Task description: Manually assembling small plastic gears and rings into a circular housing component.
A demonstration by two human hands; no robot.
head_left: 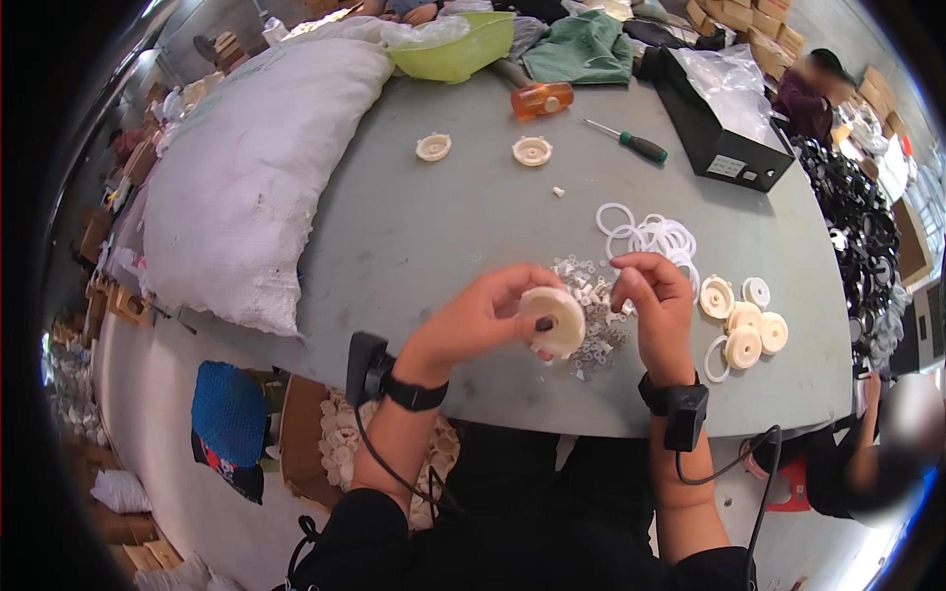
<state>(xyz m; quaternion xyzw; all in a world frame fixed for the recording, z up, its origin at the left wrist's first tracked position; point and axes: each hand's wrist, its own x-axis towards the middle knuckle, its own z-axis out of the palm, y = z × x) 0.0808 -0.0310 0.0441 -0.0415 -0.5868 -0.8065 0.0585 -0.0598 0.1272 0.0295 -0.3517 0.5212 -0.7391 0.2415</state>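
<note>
My left hand (483, 317) grips a cream round plastic wheel (564, 323), tilted with its face toward me. A dark spot shows at the wheel's hub; I cannot tell whether it is a hole or an insert. Just right of it, my right hand (658, 305) has thumb and index finger pinched together, and whatever they hold is too small to make out. Between and below both hands lies a heap of small white and grey plastic pieces (599, 345). Behind the right hand are several white rings (662, 236). Finished-looking cream discs (745, 347) lie to its right, beside a single ring (716, 361).
Two cream wheels (532, 151), an orange-headed mallet (540, 100) and a green-handled screwdriver (631, 143) lie farther back. A black box (724, 128) stands back right, a large white sack (256, 177) left, a green basin (453, 49) behind. Below the table, a carton (304, 433) holds cream parts.
</note>
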